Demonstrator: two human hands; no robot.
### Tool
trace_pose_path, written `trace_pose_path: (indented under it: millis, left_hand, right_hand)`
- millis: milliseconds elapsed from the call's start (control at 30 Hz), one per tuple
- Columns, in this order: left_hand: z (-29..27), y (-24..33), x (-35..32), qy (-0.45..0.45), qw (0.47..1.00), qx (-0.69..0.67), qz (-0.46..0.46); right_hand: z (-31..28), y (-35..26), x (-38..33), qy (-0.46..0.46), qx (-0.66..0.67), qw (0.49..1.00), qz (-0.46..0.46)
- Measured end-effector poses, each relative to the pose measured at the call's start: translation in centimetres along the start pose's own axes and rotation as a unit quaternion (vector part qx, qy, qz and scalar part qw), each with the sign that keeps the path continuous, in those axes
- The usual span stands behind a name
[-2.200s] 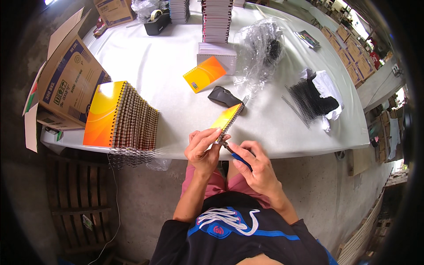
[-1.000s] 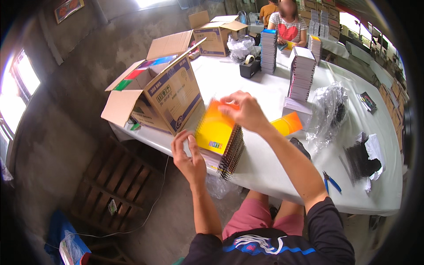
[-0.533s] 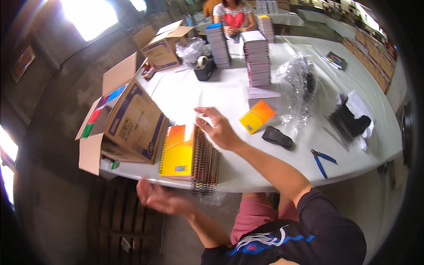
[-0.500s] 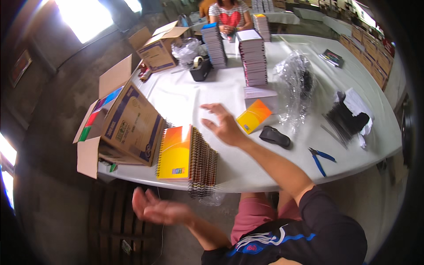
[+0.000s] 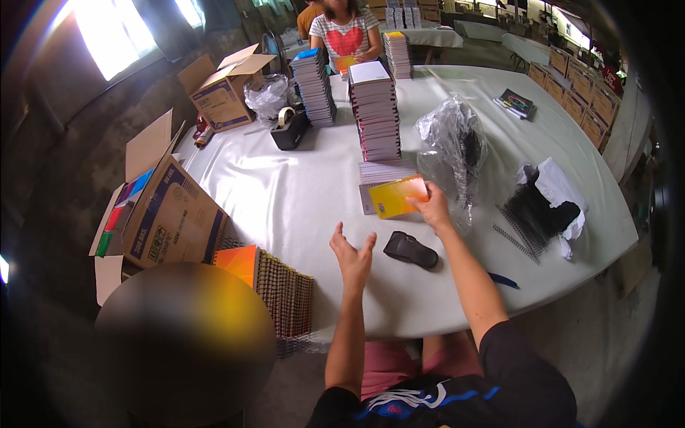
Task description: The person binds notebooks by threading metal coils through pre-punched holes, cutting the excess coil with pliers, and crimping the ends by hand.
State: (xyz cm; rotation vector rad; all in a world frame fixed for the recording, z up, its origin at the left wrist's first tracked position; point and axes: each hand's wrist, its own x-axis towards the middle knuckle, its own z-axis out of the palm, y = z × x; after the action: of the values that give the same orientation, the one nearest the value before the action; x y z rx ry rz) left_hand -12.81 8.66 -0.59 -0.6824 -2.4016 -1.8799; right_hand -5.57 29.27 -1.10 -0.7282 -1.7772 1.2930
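My right hand (image 5: 432,207) grips a small yellow and orange notebook (image 5: 392,197) by its right end, in front of the base of a tall notebook stack (image 5: 374,118). My left hand (image 5: 353,255) is raised over the table, fingers spread, holding nothing. Between my forearms lies a dark, rounded object (image 5: 410,250) whose kind I cannot make out. To the left stands a stack of spiral notebooks (image 5: 285,292) with an orange cover on top. A round blurred patch hides part of that stack and the lower left.
An open cardboard box (image 5: 175,214) stands at left, another box (image 5: 225,96) farther back beside a tape dispenser (image 5: 290,128). Clear plastic wrap (image 5: 449,139), black binding coils (image 5: 531,214) and a blue plier handle (image 5: 504,280) lie at right. Across the table sits a person (image 5: 346,39).
My right hand has taken hold of the yellow and orange notebook. My left hand has come up from below the table edge to over it. The view has shifted, and a blurred patch now covers the lower left.
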Motion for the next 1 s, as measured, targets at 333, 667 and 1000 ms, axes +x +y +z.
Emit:
trace_pose_path:
  millis: [333, 667, 1000]
  left_hand:
    - [6.7, -2.0, 6.5, -0.078, 0.996, 0.05, 0.019]
    - [7.4, 0.5, 3.0, -0.001, 0.986, 0.089, 0.14]
    - [6.8, 0.6, 3.4, 0.016, 0.988, 0.088, 0.125]
  right_hand:
    - [0.7, 1.0, 0.1, 0.114, -0.143, 0.981, -0.064]
    - [2.4, 0.9, -0.6, 0.17, -0.106, 0.978, -0.06]
    - [2.5, -1.4, -1.5, 0.172, -0.137, 0.974, -0.051]
